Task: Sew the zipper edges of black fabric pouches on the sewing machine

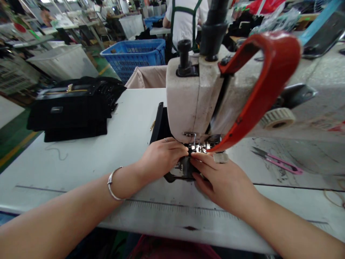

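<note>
Black fabric piece lies on the white table, partly hidden behind the head of the sewing machine; its near end reaches the metal presser foot. Gold-coloured metal bit shows at its left edge.

Left hand: fingers bunched together, tips at the near end, just left of the foot. Right hand: fingers slightly parted, thumb below, tips just beside the foot. Pinch or plain pressure: cannot tell for either.

Progress: piece is positioned at the foot; judged mid-work, not yet released. Stitched length hidden. Stack of black pieces sits at left; finished or waiting, cannot tell. Pink-handled snips lie at right, untouched.
</note>
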`<state>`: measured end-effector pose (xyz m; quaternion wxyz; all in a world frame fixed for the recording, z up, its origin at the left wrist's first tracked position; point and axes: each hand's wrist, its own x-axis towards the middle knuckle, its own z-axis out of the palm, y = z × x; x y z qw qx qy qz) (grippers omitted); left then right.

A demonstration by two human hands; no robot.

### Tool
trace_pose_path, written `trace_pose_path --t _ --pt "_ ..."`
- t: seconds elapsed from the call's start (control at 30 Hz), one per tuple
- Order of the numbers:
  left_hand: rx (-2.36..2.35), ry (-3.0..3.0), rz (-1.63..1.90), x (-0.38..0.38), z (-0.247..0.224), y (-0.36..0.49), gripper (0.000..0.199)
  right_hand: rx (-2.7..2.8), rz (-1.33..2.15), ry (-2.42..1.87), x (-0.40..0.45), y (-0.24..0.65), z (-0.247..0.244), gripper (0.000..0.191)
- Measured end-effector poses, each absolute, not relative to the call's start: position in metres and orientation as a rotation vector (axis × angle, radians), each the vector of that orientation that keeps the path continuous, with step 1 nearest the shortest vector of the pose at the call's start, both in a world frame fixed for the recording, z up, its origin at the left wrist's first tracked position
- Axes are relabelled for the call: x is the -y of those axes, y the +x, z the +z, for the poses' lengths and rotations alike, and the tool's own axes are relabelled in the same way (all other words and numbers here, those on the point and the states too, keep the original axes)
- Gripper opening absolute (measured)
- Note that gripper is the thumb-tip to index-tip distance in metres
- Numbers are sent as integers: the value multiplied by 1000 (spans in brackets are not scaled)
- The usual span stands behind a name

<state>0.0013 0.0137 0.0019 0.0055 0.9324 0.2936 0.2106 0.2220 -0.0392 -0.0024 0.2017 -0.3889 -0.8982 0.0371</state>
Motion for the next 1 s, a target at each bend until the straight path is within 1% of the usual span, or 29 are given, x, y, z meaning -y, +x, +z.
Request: trace_pose_path --t 0.27,0.6,0.8,0.9,1.0 --pt "-1035 2915 770 -25 -4 5 20 2486 124 -1026 39 222 -6 27" --pt "-1084 2892 740 -24 -6 3 21 2474 143 -1041 36 220 -4 26" --pt "-1088 2873 762 -26 -9 4 17 2488 162 -1037 35 219 -5 27" --pt "-1154 2840 696 -25 -2 7 16 2484 166 -1040 34 220 -5 27" --pt "-1237 2765 532 -18 14 10 15 2472 171 -1035 35 221 -5 26"
